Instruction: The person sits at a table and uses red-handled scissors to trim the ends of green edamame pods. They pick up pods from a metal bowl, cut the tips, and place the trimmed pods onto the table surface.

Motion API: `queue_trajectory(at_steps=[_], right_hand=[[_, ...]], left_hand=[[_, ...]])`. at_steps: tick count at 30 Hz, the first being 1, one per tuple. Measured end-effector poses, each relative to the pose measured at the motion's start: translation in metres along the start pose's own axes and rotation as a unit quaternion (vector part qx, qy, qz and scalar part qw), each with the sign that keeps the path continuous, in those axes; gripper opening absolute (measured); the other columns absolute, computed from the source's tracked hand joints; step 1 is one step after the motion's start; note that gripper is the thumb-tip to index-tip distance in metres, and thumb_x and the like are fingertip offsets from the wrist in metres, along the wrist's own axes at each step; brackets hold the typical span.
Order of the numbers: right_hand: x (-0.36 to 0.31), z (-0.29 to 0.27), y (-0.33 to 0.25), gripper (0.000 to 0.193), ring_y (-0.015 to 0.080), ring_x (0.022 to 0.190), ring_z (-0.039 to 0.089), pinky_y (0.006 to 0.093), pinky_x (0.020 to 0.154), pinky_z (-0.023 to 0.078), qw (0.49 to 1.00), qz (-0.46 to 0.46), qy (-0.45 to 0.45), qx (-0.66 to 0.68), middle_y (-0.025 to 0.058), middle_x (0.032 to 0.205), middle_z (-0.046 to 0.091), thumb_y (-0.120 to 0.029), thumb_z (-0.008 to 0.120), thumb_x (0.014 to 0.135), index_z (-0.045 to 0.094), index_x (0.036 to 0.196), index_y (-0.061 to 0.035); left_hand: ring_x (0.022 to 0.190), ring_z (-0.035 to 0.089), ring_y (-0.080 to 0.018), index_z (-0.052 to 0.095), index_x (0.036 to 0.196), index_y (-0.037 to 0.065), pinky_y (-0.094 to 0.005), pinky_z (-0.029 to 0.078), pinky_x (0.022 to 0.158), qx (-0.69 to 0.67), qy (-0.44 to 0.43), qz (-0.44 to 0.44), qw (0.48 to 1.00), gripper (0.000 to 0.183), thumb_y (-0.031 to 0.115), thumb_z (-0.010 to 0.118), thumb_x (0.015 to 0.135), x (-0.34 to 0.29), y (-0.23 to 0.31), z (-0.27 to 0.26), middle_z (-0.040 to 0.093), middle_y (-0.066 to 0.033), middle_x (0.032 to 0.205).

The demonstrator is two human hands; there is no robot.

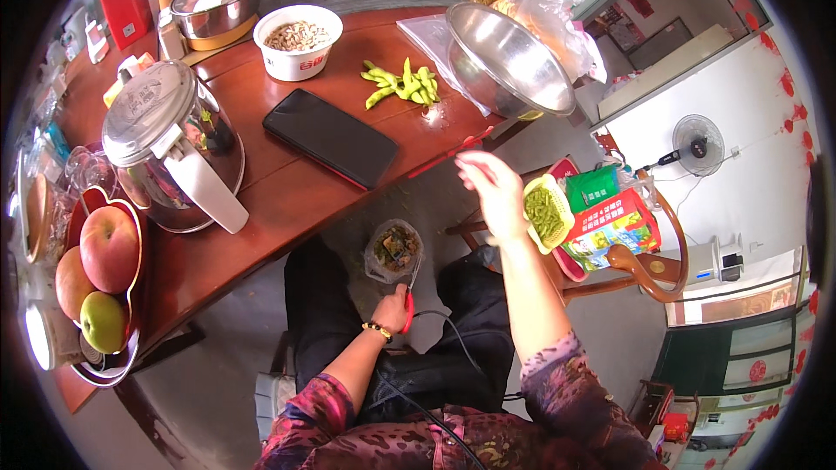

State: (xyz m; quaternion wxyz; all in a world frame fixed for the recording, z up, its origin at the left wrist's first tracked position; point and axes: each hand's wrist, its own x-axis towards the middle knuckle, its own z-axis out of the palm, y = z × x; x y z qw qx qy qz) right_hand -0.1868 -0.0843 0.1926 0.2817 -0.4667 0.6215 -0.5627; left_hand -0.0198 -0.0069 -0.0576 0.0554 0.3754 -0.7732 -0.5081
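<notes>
Low between my knees, my left hand [394, 311] is closed around red-handled scissors [408, 312]. Just beyond it, a clear plastic bag [376, 270] holds mixed scraps. My right hand [493, 193] is raised by the table's edge, its fingers loosely extended, with nothing visible in them. Beside that wrist, a pale yellow basket [567, 218] of green pods rests on the chair. A small pile of green soybean pods [402, 83] lies on the table, left of and beyond my right hand.
The red-brown table [261, 157] carries a black phone [331, 137], a white tub [300, 65] of pale pieces, a metal bowl [514, 57] overhanging its right edge, and a glass kettle [174, 144]. Fruit [111, 249] sits at left. The wooden chair [640, 265] holds colourful packages [614, 226].
</notes>
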Motion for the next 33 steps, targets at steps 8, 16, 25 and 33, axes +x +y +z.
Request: queue_trajectory(at_steps=[8,16,25,33], right_hand=[[0.099,0.091,-0.029,0.023,0.0261,0.092,0.049,0.0355,0.083,0.041,0.812,-0.376,-0.060,-0.442,0.0048,0.100,0.054,-0.003,0.061,0.070,0.062,0.092,-0.0095],[0.114,0.083,-0.019,0.020,0.0190,0.080,0.052,0.0311,0.073,0.042,0.892,-0.363,0.008,-0.271,0.0035,0.089,0.056,-0.005,0.062,0.072,0.052,0.090,-0.0076],[-0.035,0.012,0.022,0.018,0.0110,0.071,0.057,0.0211,0.060,0.045,0.972,0.147,0.042,0.177,0.0068,0.087,0.060,-0.007,0.056,0.083,0.052,0.100,-0.0052],[-0.141,-0.012,0.137,0.021,0.0151,0.077,0.060,0.0254,0.062,0.050,0.936,0.340,-0.041,0.081,0.0068,0.087,0.060,-0.011,0.056,0.083,0.053,0.103,-0.0041]], left_hand=[[0.073,0.057,-0.0434,0.040,0.106,0.000,-0.0499,0.045,0.065,-0.021,0.016,-0.007,1.000,0.030,0.012,0.044,0.079,-0.003,0.006,-0.013,0.058,-0.0291,0.076],[0.074,0.056,-0.0431,0.041,0.104,0.002,-0.0494,0.045,0.066,-0.028,0.019,0.011,0.999,0.028,0.013,0.046,0.078,-0.004,0.008,-0.015,0.058,-0.0282,0.078],[0.070,0.059,-0.0363,0.041,0.111,0.010,-0.0410,0.047,0.063,-0.278,0.081,0.054,0.956,0.040,0.011,0.054,0.074,-0.004,0.014,-0.024,0.060,-0.0149,0.071],[0.094,0.050,-0.0396,0.036,0.113,0.006,-0.0417,0.041,0.080,-0.125,0.055,0.133,0.982,0.051,0.010,0.057,0.067,-0.005,0.011,-0.011,0.052,-0.0227,0.099]])
